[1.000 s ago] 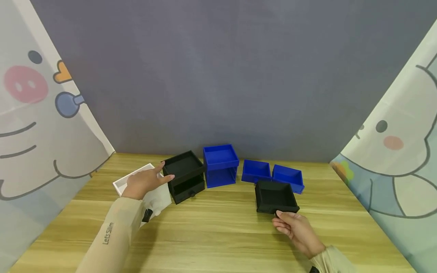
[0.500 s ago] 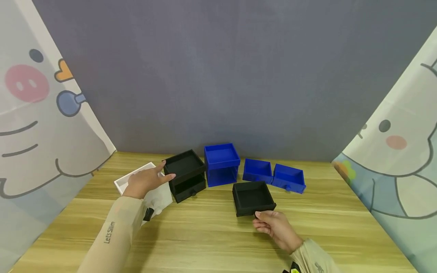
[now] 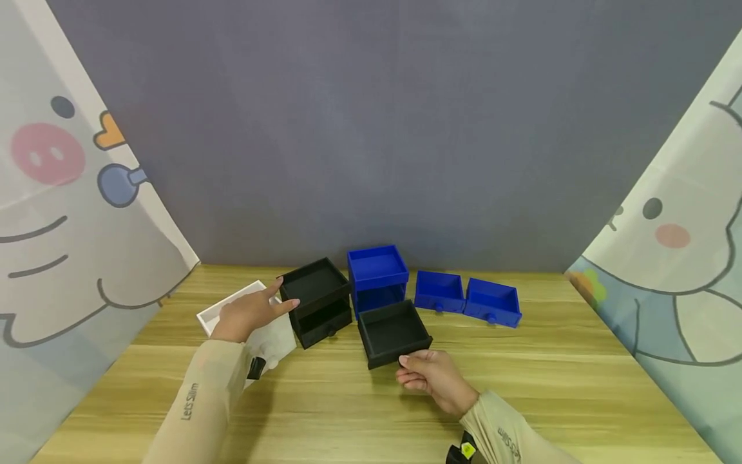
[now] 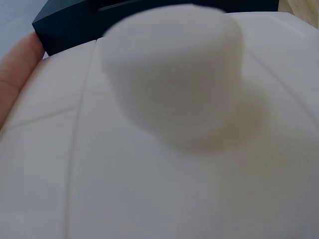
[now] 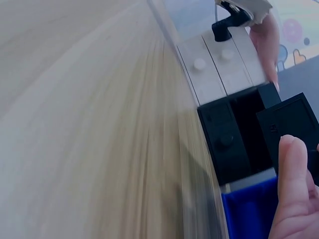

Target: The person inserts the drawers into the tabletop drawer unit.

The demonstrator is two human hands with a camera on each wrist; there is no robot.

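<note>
In the head view my right hand (image 3: 435, 377) pinches the front knob of a black drawer (image 3: 394, 330), raised in front of the blue drawer cabinet (image 3: 378, 274). The right wrist view shows that drawer's underside. My left hand (image 3: 246, 314) lies over the white drawer cabinet (image 3: 281, 338), with its extended index finger and thumb touching the left edge of the black drawer cabinet (image 3: 315, 283). That cabinet has a lower drawer (image 5: 227, 142) in place and a vacant slot (image 5: 251, 119) above it. A white knob (image 4: 174, 74) fills much of the left wrist view.
Two blue drawers (image 3: 439, 293) (image 3: 493, 304) sit side by side at the right on the wooden table (image 3: 556, 374). The blue cabinet's front is partly hidden by the raised drawer. A grey backdrop (image 3: 371, 142) stands behind, with printed cloth panels on both sides.
My right hand has carried the black drawer leftward, from in front of the blue drawers to beside the black cabinet. My left hand has stayed at the black cabinet.
</note>
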